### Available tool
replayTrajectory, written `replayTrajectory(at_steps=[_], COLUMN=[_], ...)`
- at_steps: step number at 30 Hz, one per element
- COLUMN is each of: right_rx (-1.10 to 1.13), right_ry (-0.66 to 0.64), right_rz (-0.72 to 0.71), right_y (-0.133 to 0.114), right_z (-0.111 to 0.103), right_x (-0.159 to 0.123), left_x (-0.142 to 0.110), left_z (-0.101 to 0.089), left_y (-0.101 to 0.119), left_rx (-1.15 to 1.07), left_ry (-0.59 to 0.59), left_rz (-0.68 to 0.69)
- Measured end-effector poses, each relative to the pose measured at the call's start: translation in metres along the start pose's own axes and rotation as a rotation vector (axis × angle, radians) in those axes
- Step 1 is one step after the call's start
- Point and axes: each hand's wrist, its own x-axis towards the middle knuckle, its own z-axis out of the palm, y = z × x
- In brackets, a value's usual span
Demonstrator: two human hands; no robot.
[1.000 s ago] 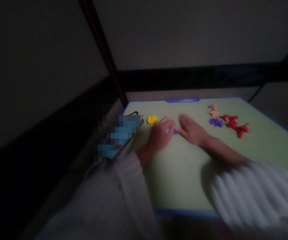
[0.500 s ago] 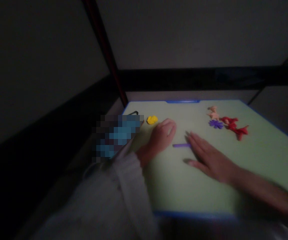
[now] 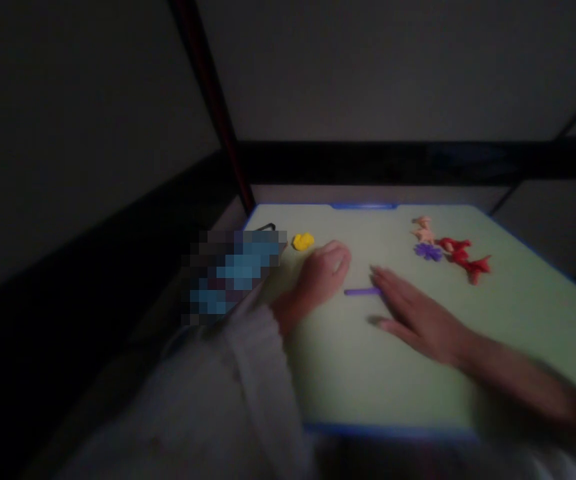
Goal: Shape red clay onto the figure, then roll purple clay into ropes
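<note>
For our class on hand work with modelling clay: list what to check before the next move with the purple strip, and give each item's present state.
1. Purple strip lies flat on the green mat, in plain view: ok.
2. Right hand is at the strip, fingers laid over its right end: ok.
3. Left hand is apart from the strip, curled on the mat: ok.
4. Strip's full length: cannot tell, the right end is hidden.
5. Yellow lump and the finished shapes sit away from both hands: ok.
6. Lighting: not ok, dim and blurred.
</note>
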Motion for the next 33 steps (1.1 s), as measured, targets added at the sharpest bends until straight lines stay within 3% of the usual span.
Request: replayTrajectory(at_steps=[3,5,13,16,19,27,30,33], right_rx=[-0.017,-0.022,-0.009,-0.012,-0.014,-0.168,-0.188,-0.174], right_ry=[-0.018,-0.011,0.017,0.023,0.005,-0.07,-0.08,-0.084], right_rz=[-0.025,-0.014,0.139,0.133,0.111,-0.095,-0.083,0.036], right_y=[-0.014,-0.014,0.029,0.033,0.025,-0.019,-0.016,0.002], right_z=[-0.008,-0.007,0.013,0.014,0.01,-0.011,-0.009,-0.002], right_x=[-0.028,-0.028,0.062,0.073,0.056,-0.028,-0.023,0.01], left_x=[-0.001,-0.001,0.002,0.003,0.003,0.002,0.002,0.002], left_z=[0.001,0.002,0.003,0.002,0.002,0.003,0.003,0.002], left_y=[-0.001,-0.003,-0.007,-0.008,-0.007,-0.008,-0.007,-0.007], left_rx=[0.002,0.001,-0.007,-0.006,-0.004,-0.001,-0.001,-0.002], left_ry=[-0.004,-0.01,-0.02,-0.018,-0.018,-0.028,-0.038,-0.045], left_rz=[0.0,0.005,0.001,0.0,-0.001,-0.013,-0.013,-0.012])
